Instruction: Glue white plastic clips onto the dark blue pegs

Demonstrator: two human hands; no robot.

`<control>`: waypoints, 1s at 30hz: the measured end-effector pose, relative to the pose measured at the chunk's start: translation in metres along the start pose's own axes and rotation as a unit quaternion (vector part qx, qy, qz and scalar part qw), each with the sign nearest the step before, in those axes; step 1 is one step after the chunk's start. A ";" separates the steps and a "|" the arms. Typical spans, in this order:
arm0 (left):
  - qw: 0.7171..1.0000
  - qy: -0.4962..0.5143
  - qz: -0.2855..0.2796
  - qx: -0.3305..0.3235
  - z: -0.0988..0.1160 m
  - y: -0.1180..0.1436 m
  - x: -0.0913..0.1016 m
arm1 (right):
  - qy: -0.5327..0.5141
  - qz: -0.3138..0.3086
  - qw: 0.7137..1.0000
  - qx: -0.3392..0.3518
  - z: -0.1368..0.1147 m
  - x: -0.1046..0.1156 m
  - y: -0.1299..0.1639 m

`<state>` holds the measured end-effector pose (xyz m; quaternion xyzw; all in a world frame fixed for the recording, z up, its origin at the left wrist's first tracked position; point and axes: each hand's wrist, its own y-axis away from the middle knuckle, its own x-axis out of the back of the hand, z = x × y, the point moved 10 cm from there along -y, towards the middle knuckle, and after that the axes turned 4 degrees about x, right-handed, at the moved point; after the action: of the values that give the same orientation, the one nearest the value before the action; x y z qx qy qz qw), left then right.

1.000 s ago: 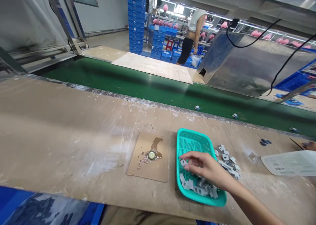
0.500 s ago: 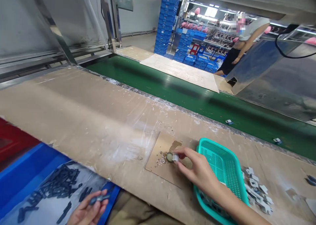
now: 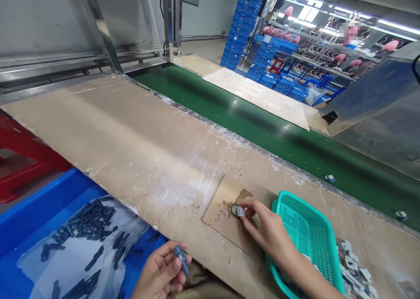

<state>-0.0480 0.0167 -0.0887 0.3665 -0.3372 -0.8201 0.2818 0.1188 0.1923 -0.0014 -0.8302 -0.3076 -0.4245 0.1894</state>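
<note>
Between the thumb and fingers of my left hand [image 3: 162, 268] is a small dark blue-grey plastic piece [image 3: 181, 259], held over the table's front edge. My right hand [image 3: 267, 229] pinches a small light grey block [image 3: 241, 211]. That block is at the rim of a small round cap [image 3: 234, 210], which seems to hold liquid; whether it dips in, I cannot tell. The cap sits on a square brown board [image 3: 215, 209] wet with drops and stains. Right beside my right forearm stands a green plastic basket [image 3: 303, 216], partly hidden by the arm.
Dark pieces [image 3: 95, 218] lie on plastic film in a blue bin [image 3: 19, 229] at lower left. Light grey parts [image 3: 356, 268] are heaped right of the basket. Beyond the table [image 3: 131, 128] runs a green belt [image 3: 256, 119] bearing two small parts. A red stool [image 3: 29, 154] stands at left.
My left hand has moved right, away from the blue bin, and its dark piece has turned steeper. My right hand stays at the cap with the block. The view has shifted slightly.
</note>
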 end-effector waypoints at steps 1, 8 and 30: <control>1.000 0.012 -0.009 -0.006 0.002 0.000 -0.005 | 0.001 0.002 1.000 0.002 -0.001 0.001 0.000; 0.995 0.057 -0.074 0.015 0.003 0.005 -0.038 | -0.047 0.070 0.995 0.050 -0.023 0.028 0.006; 0.982 -0.082 -0.119 -0.120 0.001 0.007 -0.095 | -0.093 0.119 0.968 0.198 -0.092 0.032 0.043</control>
<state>0.0072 0.0802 -0.0441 0.2992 -0.2121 -0.9094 0.1961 0.1082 0.1186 0.0753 -0.8427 -0.3010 -0.2504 0.3696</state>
